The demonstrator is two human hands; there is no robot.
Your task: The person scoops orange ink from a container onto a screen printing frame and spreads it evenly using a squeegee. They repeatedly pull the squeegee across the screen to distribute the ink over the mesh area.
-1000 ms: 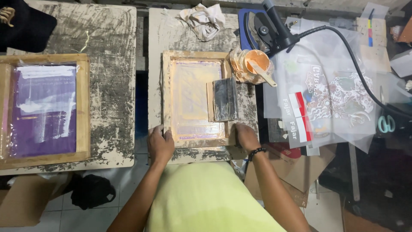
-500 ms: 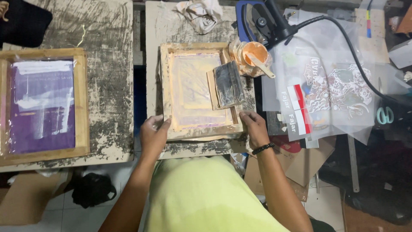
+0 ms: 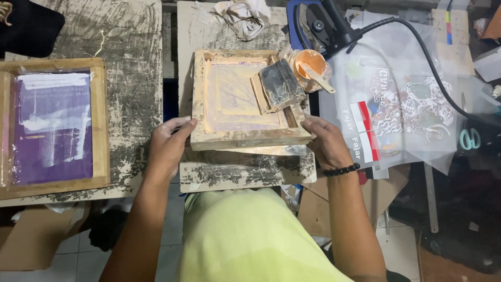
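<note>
Looking down from the head camera, the left hand point(image 3: 168, 143) and right hand point(image 3: 324, 142) grasp the near corners of a wooden printing frame point(image 3: 245, 138) on a stained table point(image 3: 235, 175); a squeegee point(image 3: 279, 86) rests inside it.

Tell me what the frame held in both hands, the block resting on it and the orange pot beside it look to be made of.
Square paint-smeared screen frame, gripped by left hand and right hand: bare wood, visible grain, pale ink stains.
Dark squeegee block: probably a wooden handle with a rubber blade, black and ink-caked.
Round orange-filled pot: seemingly clear plastic, with a pale, likely wooden, stirring stick.
</note>
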